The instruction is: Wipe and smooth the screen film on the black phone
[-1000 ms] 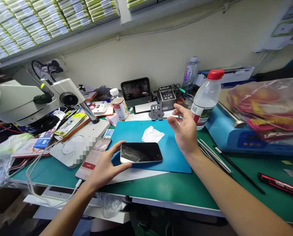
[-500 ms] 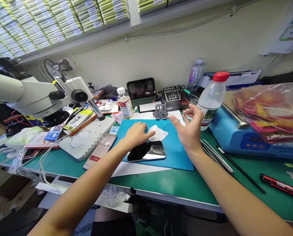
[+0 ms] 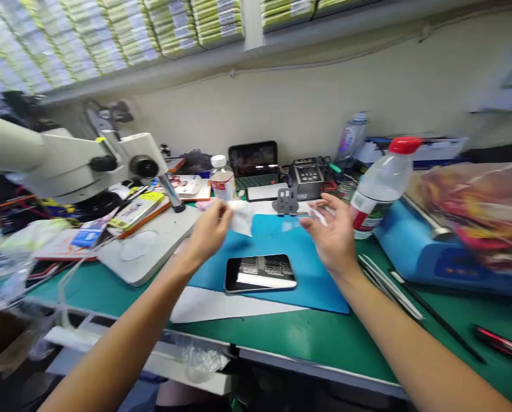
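Note:
My left hand (image 3: 211,229) pinches a white wipe (image 3: 241,217), raised above the blue mat (image 3: 256,243). My right hand (image 3: 331,232) is raised at the mat's right side, its curled fingers and thumb around the edge of what looks like a thin clear film (image 3: 292,224); its outline is faint. Between the hands, nearer me, a phone (image 3: 260,273) lies face up on the mat, its dark screen reflecting light. A second phone is mostly hidden by my left forearm.
A microscope (image 3: 140,157) stands at left. A red-capped bottle (image 3: 380,186), tweezers (image 3: 389,286) and a blue machine (image 3: 428,240) are at right. At the back are a grey stand (image 3: 287,201), a small bottle (image 3: 222,178) and a dark-screened device (image 3: 253,160).
My left hand has picked up the white wipe from the mat and moved left and up with it. My right hand keeps much the same pose. The view has shifted slightly.

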`<state>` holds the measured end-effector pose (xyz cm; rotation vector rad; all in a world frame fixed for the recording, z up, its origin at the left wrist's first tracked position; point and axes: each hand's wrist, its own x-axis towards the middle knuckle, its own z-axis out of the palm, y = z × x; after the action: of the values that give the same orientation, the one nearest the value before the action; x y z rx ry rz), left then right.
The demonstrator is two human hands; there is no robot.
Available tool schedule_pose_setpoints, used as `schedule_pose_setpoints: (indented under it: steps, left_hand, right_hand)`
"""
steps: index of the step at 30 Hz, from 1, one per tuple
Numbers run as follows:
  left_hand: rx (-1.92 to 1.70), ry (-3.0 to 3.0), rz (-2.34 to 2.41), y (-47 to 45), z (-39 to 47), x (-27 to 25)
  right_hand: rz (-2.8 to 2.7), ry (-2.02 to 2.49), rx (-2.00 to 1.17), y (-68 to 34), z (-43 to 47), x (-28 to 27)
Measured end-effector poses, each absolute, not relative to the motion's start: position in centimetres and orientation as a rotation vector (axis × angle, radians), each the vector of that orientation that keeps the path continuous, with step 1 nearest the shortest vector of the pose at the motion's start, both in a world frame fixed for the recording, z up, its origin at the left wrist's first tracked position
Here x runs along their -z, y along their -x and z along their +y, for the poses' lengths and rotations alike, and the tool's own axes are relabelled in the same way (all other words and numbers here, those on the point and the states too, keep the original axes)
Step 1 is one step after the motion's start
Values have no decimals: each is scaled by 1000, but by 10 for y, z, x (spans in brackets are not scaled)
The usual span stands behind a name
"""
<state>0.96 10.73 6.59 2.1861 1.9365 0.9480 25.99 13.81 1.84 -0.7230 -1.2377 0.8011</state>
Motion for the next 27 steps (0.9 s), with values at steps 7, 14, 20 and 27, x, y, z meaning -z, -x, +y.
schedule_pose_setpoints:
  steps: [7, 14, 20, 27]
  left_hand:
    - [-938, -2816, 1346, -7, 40, -32]
    - [-1027, -2435, 1787, 14, 39, -48]
    - [-1400, -2697, 1743, 23, 49, -95]
    - [-843, -2878, 1665, 18, 49, -79]
  right_hand:
    - [-1313, 736, -941, -265, 153, -13]
    - [-1469, 841, -998, -272, 149, -12]
    - [-1814, 1036, -662, -293, 153, -19]
    - [-1993, 1218, -588, -297, 154, -13]
